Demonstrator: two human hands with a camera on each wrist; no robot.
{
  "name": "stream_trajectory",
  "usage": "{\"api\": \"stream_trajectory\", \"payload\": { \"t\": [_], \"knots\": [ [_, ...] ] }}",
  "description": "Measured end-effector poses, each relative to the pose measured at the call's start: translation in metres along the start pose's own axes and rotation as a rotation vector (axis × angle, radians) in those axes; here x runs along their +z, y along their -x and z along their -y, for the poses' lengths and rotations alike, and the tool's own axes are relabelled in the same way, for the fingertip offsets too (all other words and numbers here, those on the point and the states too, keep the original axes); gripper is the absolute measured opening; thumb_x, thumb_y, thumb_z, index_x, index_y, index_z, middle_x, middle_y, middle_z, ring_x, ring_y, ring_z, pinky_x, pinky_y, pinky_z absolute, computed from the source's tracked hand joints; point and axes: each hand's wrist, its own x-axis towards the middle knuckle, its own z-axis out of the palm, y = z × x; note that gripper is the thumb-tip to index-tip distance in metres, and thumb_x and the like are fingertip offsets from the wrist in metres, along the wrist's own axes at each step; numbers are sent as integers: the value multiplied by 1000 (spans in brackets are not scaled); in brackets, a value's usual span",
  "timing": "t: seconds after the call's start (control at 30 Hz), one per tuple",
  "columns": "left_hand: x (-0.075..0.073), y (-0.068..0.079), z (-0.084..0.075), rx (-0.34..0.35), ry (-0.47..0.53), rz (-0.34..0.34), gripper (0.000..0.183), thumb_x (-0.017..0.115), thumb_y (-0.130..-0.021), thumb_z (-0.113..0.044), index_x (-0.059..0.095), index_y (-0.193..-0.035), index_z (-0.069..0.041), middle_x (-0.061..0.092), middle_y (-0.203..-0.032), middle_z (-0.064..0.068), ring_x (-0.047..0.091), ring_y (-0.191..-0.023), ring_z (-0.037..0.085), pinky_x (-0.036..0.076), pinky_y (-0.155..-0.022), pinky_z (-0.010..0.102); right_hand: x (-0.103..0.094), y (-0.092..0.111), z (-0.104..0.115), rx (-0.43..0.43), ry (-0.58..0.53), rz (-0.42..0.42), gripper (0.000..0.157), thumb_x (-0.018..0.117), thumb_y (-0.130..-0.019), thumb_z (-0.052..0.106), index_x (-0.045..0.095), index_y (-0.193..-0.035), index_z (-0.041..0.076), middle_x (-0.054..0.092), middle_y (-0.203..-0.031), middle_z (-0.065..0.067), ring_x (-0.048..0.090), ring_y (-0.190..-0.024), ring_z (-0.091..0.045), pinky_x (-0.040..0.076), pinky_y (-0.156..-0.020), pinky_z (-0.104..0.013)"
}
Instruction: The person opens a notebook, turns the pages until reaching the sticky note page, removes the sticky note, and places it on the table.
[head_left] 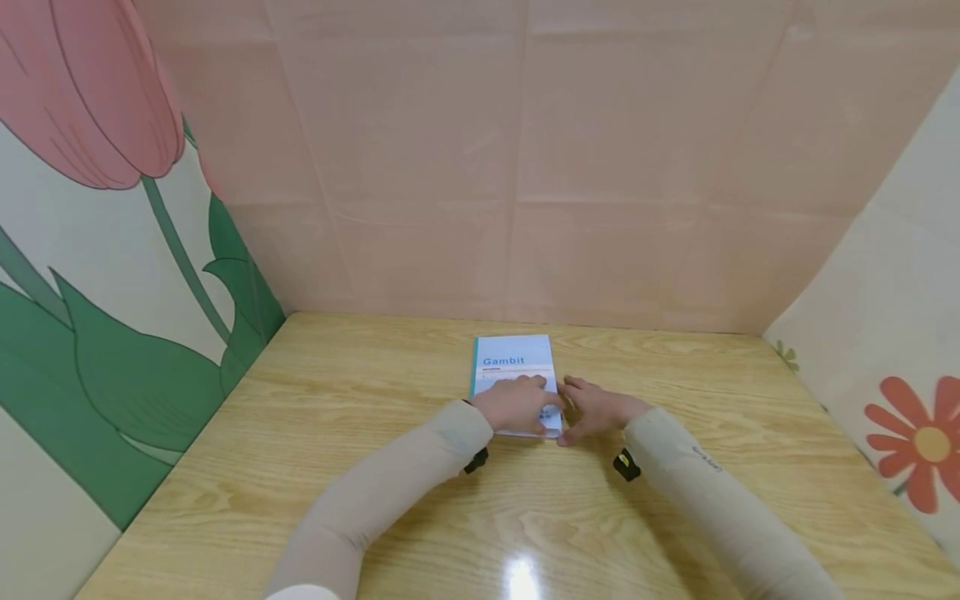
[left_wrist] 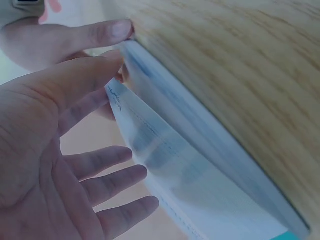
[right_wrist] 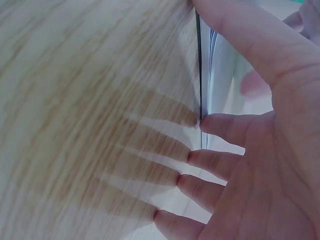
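Observation:
A pale blue and white book point(head_left: 513, 347) titled "Gambit" lies on the table. Over its lower right part is my left hand point(head_left: 517, 405); in the left wrist view its thumb and index finger pinch the edge of the front cover point(left_wrist: 165, 145), which stands slightly lifted from the pages point(left_wrist: 200, 120). The other fingers of that hand spread out over the cover. Beside the book's right edge rests my right hand point(head_left: 596, 408). In the right wrist view its fingertips touch the tabletop along that edge, with the thumb at the book's near corner.
The wood-grain table point(head_left: 360, 367) extends around the book. A plain pink sheet point(head_left: 510, 167) hangs behind it. Flower-patterned panels stand at the left point(head_left: 150, 383) and right point(head_left: 900, 317). Dark straps circle both wrists.

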Motion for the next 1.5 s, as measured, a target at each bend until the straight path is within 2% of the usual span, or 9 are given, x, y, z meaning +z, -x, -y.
{"api": "stream_trajectory", "payload": {
  "t": [0.2, 0.47, 0.67, 0.83, 1.07, 1.23, 1.37, 1.5],
  "knots": [
    [-8, 3, 3, 1, 12, -42, 56, 67, -88, -47, 49, -139, -37, 45, -146, 3, 53, -125, 23, 56, -82, 40, 0, 0, -1, 22, 2, 4, 103, 78, -78, 44, 21, -152, 0, 6, -158, -28, 10, -143, -50, 18, -108, -69],
    [-25, 17, 11, 2, 76, -90, 54, 67, -89, -43, 50, -140, -33, 44, -148, 3, 45, -134, 22, 48, -98, 40, -1, 2, 1, 35, 25, 10, 104, 77, -78, 45, 18, -154, 5, 7, -157, -29, 11, -143, -51, 18, -108, -69],
    [-37, 29, 22, -4, 141, -136, 48, 59, -94, -46, 52, -139, -30, 46, -146, 1, 45, -134, 19, 45, -101, 40, 0, 1, 0, 15, 24, 10, 103, 77, -79, 43, 19, -152, 0, 9, -156, -31, 13, -142, -51, 20, -108, -67],
    [-47, 44, 30, -13, 224, -199, 43, 54, -97, -45, 55, -136, -27, 52, -140, -1, 51, -127, 17, 46, -100, 36, 0, 0, -2, 11, 18, 4, 103, 78, -79, 42, 19, -152, -1, 10, -156, -31, 13, -142, -51, 21, -109, -66],
    [-54, 64, 48, -69, 374, -284, 39, 48, -99, -47, 59, -128, -24, 55, -135, -1, 55, -121, 19, 48, -96, 40, 1, -3, -4, 21, 24, 12, 103, 77, -79, 44, 19, -152, -1, 9, -157, -29, 12, -143, -49, 19, -110, -65],
    [-56, 78, 63, -134, 513, -352, 27, 52, -98, -40, 63, -116, -21, 64, -120, -4, 58, -114, 18, 49, -92, 38, 1, -3, -3, 30, 28, 26, 104, 76, -79, 45, 18, -153, 2, 7, -158, -27, 10, -144, -47, 18, -111, -64],
    [-57, 87, 73, -205, 578, -388, 16, 55, -97, -32, 64, -105, -20, 66, -108, -4, 61, -104, 15, 52, -84, 34, 1, -2, -3, 29, 28, 26, 103, 77, -79, 44, 18, -153, 2, 7, -158, -26, 10, -144, -47, 18, -111, -64],
    [-57, 96, 83, -238, 641, -417, 15, 57, -96, -24, 65, -104, -14, 67, -106, 0, 63, -100, 19, 53, -81, 34, 1, -1, -3, 27, 24, 26, 103, 77, -79, 44, 18, -153, 1, 8, -158, -27, 10, -144, -47, 18, -111, -64]
  ]
}}
